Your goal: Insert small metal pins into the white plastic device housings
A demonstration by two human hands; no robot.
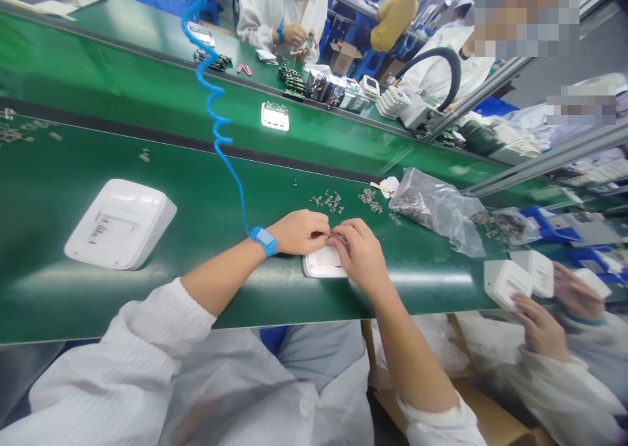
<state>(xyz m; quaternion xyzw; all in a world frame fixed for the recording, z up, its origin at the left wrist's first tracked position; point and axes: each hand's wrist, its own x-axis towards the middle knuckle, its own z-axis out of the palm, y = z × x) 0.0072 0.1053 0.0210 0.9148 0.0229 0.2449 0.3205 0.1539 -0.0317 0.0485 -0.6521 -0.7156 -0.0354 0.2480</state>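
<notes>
A white plastic housing [324, 264] lies on the green bench in front of me, partly covered by my hands. My left hand [303, 231] is closed over its upper left edge, thumb and fingers pinched together. Beside it my right hand [360, 253] bends over the right side, its fingertips meeting the left ones. Whatever small piece sits between the fingertips is too hidden to name. A blue wrist strap [265, 240] with a coiled blue cord [216, 96] is on my left wrist. Small metal pieces [332, 201] lie scattered just beyond my hands.
Another white housing [120, 223] rests at left. A clear bag of small metal parts [426, 204] lies to the right. A co-worker's hand [542, 328] holds a white housing [507, 284] at far right. A raised green ledge [161, 86] with circuit boards [293, 82] runs behind.
</notes>
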